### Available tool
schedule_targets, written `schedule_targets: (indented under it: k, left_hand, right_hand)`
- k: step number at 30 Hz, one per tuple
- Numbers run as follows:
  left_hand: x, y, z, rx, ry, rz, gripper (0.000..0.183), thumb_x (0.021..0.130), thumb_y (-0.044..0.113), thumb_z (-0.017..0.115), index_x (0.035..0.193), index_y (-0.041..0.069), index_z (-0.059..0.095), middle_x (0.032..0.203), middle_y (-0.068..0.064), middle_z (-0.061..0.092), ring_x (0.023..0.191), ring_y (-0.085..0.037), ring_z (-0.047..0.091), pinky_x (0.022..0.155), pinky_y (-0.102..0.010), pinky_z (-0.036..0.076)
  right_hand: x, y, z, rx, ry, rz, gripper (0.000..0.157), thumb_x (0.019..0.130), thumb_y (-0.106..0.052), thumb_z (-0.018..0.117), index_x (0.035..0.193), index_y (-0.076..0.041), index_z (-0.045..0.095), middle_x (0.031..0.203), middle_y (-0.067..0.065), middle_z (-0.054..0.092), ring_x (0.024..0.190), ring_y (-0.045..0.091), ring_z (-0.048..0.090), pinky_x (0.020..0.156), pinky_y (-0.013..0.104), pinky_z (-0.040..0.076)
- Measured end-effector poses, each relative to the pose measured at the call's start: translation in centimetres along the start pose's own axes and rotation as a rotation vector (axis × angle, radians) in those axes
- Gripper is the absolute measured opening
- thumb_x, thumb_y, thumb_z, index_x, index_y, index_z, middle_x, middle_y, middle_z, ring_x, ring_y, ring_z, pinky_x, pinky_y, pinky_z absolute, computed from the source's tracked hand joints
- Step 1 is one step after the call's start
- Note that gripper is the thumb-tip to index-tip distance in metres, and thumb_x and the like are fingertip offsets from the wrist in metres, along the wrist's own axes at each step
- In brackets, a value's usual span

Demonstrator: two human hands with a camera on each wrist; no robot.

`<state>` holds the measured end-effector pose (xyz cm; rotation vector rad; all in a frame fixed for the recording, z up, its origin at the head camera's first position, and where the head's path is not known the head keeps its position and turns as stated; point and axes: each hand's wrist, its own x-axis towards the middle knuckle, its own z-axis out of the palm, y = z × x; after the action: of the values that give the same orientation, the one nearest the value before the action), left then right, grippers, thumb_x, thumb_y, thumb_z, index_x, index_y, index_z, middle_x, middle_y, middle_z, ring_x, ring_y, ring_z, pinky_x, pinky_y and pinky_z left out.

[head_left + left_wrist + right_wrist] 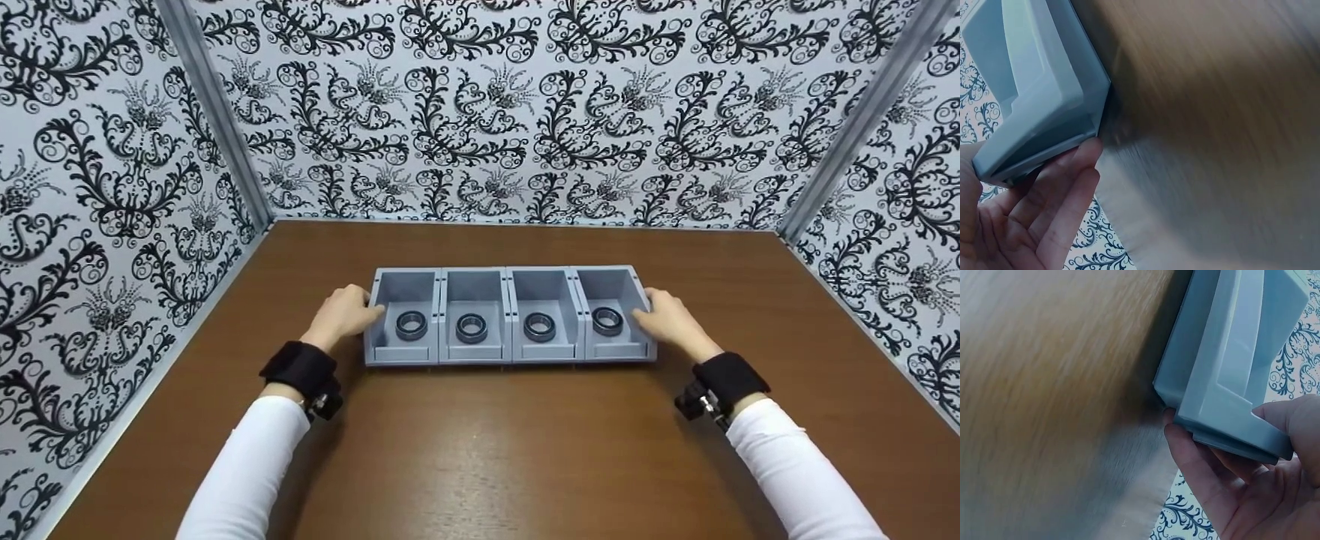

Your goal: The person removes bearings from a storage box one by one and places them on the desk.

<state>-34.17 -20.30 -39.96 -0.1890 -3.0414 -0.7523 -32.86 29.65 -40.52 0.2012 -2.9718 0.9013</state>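
Note:
A joined row of several grey open-front bins (pixel 471 353) spans the space between my two hands. Each bin has one dark ring-shaped bearing lying flat on its floor, from the leftmost bearing (pixel 401 330) to the rightmost bearing (pixel 598 322). My left hand (pixel 341 316) grips the outer wall at the left end, thumb over the rim and fingers outside, low along the bin's side (pixel 1044 118). At the right end my right hand (pixel 673 321) holds the opposite wall the same way, fingertips near its bottom edge (pixel 1213 419). Whether the row touches the table cannot be told.
The brown wooden table (pixel 480 442) stretches in front of, behind and beside the bins. Black-and-white patterned walls (pixel 480 112) enclose its back and sides, with grey posts (pixel 217 112) at the back corners. Black straps with small cameras (pixel 300 367) circle both wrists.

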Motion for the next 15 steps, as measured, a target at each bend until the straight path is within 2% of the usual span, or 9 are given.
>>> schedule_targets:
  k: [2, 3, 9, 10, 15]
  left_hand:
    - [0.1, 0.1, 0.2, -0.007, 0.012, -0.010, 0.038, 0.095, 0.027, 0.061, 0.063, 0.012, 0.049, 0.061, 0.001, 0.043, 0.063, -0.019, 0.047, 0.060, -0.029, 0.035]
    - [0.5, -0.4, 0.6, -0.012, 0.029, 0.002, 0.039, 0.094, 0.030, 0.062, 0.061, 0.014, 0.049, 0.060, 0.002, 0.042, 0.062, -0.019, 0.046, 0.059, -0.030, 0.034]
    - [0.4, 0.2, 0.9, -0.029, 0.064, -0.032, 0.045, 0.094, 0.031, 0.063, 0.056, 0.016, 0.043, 0.058, 0.002, 0.041, 0.062, -0.020, 0.047, 0.058, -0.031, 0.034]
    - [0.0, 0.8, 0.6, -0.029, 0.059, -0.055, 0.045, 0.094, 0.030, 0.062, 0.056, 0.015, 0.043, 0.059, 0.001, 0.042, 0.063, -0.021, 0.048, 0.058, -0.030, 0.035]
    - [0.3, 1.1, 0.9, -0.029, 0.080, -0.091, 0.040, 0.095, 0.032, 0.063, 0.061, 0.014, 0.052, 0.068, -0.003, 0.054, 0.069, -0.023, 0.054, 0.059, -0.031, 0.037]
  right_hand:
    - [0.0, 0.1, 0.0, -0.006, 0.008, -0.008, 0.045, 0.095, -0.009, 0.052, 0.132, 0.017, 0.053, 0.115, 0.036, 0.067, 0.096, 0.040, 0.068, 0.084, 0.050, 0.056]
    - [0.0, 0.2, 0.0, -0.008, 0.012, -0.012, 0.045, 0.094, -0.009, 0.052, 0.131, 0.017, 0.053, 0.115, 0.036, 0.068, 0.095, 0.039, 0.068, 0.084, 0.050, 0.056]
    - [0.0, 0.6, -0.1, -0.004, 0.027, -0.004, 0.045, 0.094, -0.008, 0.051, 0.131, 0.018, 0.054, 0.115, 0.037, 0.068, 0.093, 0.038, 0.069, 0.080, 0.045, 0.056]
    - [0.0, 0.7, -0.1, -0.001, 0.027, -0.001, 0.045, 0.095, -0.008, 0.051, 0.131, 0.018, 0.054, 0.115, 0.037, 0.067, 0.093, 0.038, 0.069, 0.080, 0.045, 0.056]
    - [0.0, 0.9, -0.1, 0.015, 0.028, 0.013, 0.045, 0.096, -0.008, 0.049, 0.133, 0.018, 0.053, 0.118, 0.038, 0.067, 0.095, 0.038, 0.070, 0.080, 0.045, 0.057]
